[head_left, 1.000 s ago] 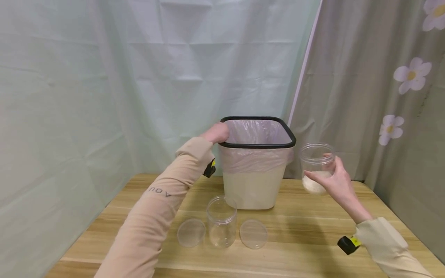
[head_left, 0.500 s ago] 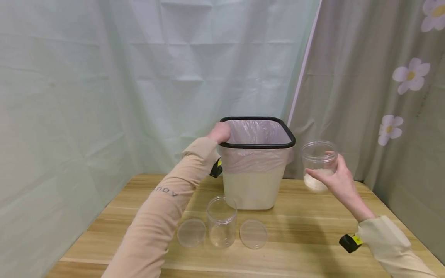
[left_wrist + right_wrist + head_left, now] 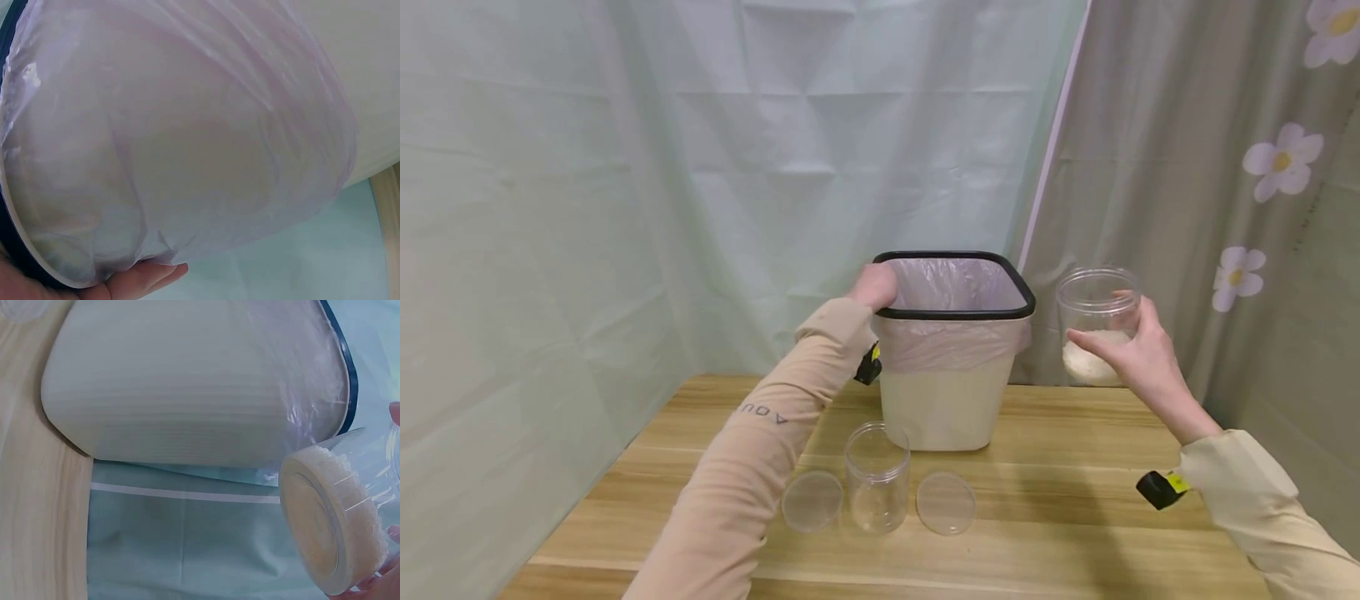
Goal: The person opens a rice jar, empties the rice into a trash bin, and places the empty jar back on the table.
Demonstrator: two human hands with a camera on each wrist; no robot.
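Note:
A cream trash bin with a black rim and a thin pinkish liner stands at the back of the table. My left hand grips its rim at the left; in the left wrist view, fingers lie under the rim against the liner. My right hand holds a clear plastic jar in the air, right of the bin. White grains, too small to tell the kind, cover the jar's bottom. The jar is open at the top and nearly upright.
A second clear jar, without a lid, stands on the wooden table in front of the bin. Two round clear lids lie beside it, a left lid and a right lid. Curtains hang behind.
My right hand has raised the jar and shifted it slightly right. The left forearm has swung a little to the right, with the hand staying at the bin's rim.

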